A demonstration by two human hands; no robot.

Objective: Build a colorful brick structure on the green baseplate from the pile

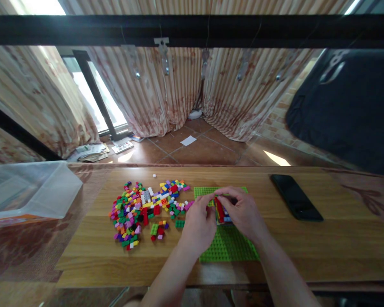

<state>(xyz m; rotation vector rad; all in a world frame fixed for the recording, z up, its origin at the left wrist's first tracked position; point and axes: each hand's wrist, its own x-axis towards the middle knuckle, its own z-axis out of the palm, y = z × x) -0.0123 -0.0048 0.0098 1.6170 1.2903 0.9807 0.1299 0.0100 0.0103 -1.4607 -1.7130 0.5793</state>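
Observation:
A green studded baseplate [228, 247] lies on the wooden table, with a small structure of toy bricks [225, 218] on its middle. A long red toy brick [219, 209] shows on top of that structure, between my hands. My left hand [200, 224] comes in from the left, its fingers closed at the far end of the red brick. From the right, my right hand [243, 209] pinches at the same end, thumb and forefinger bent inward. The fingertips nearly meet and partly hide the structure; white and blue pieces show below the red one.
A spread of loose, many-coloured toy bricks [128, 213] covers the table left of the baseplate. A dark phone [296, 197] lies at the right. A translucent plastic bin [57, 187] stands at the far left. A black bar [192, 30] crosses the view above.

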